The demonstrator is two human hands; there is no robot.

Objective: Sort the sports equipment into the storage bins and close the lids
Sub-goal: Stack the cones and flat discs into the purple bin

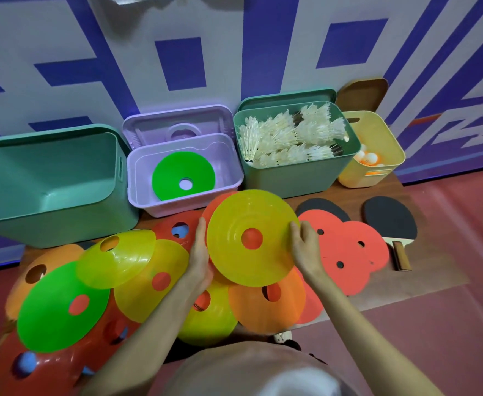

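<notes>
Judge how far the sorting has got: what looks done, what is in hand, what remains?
Done: shuttlecocks fill one green bin, balls sit in the yellow bin, one green cone lies in the lilac bin. In hand: both hands, left hand and right hand, hold a yellow cone. Left: many cones, the paddles, all lids.

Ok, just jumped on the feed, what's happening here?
A person is sorting sports gear into open bins. Both hands, left hand and right hand, hold a yellow disc cone by its edges, in front of the purple bin, which holds one green disc cone. Many cones still lie loose. All lids are open.
</notes>
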